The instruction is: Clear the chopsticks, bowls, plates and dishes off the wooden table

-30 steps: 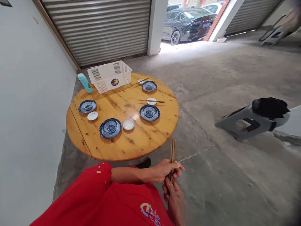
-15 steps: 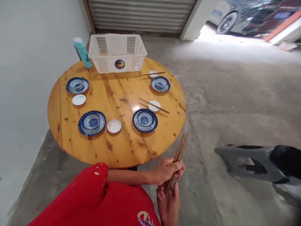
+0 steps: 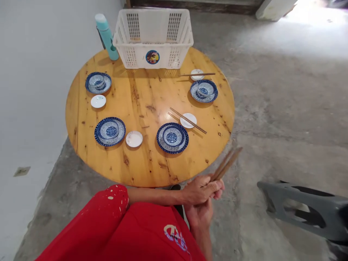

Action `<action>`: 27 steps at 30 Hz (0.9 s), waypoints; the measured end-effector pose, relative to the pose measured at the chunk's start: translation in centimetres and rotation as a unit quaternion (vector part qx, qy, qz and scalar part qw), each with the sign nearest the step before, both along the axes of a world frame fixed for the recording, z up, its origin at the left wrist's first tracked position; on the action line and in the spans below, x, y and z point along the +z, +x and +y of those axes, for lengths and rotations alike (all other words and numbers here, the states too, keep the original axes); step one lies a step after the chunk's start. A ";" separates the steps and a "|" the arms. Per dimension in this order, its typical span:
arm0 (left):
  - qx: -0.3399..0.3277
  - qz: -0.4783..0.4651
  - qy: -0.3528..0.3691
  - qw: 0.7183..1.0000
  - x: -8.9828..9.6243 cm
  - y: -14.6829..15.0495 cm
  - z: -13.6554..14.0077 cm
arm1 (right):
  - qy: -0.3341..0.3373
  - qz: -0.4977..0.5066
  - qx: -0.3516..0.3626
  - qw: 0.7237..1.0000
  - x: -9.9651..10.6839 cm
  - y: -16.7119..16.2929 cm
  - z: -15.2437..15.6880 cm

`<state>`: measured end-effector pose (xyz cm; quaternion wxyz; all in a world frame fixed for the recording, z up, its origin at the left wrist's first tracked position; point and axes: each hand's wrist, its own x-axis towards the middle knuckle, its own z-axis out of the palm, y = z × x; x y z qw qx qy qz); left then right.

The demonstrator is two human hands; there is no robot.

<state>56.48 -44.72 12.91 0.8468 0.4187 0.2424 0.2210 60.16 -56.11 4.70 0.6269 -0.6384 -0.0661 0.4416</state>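
Off the near right edge of the table, my left hand [image 3: 202, 190] is closed around a small bundle of brown chopsticks [image 3: 226, 166], whose upper ends point up and to the right. Just beneath it, my right hand [image 3: 199, 216] presses against the left. Its fingers and the lower chopstick ends are hidden. Nearest on the table is a blue-and-white plate with a bowl [image 3: 172, 138]. Beside that, a pair of chopsticks [image 3: 197, 127] lies across a small white dish [image 3: 188, 120].
The round wooden table [image 3: 146, 163] also bears other blue plates with bowls [image 3: 110, 131], small white dishes [image 3: 134, 139], a white plastic basket [image 3: 165, 56] and a turquoise bottle [image 3: 106, 38]. To the right, a grey plastic stool [image 3: 301, 206] is on the concrete floor.
The view has tilted down and shifted. My hands have come closer together, and the bundle of chopsticks leans further right, with its lower ends now covered. The tableware stays where it was.
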 end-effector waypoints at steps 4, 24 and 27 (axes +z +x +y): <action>0.099 0.003 -0.063 0.993 -0.8 0.3 1.9 | -0.006 0.170 -0.072 0.983 0.5 0.5 2.6; 0.523 0.046 -0.155 0.837 -1.8 6.8 5.7 | -0.070 -0.612 0.364 0.698 -2.7 22.7 23.0; 0.551 0.057 -0.160 0.817 -2.0 8.1 4.7 | -0.119 -0.620 0.459 0.625 -3.0 22.7 24.7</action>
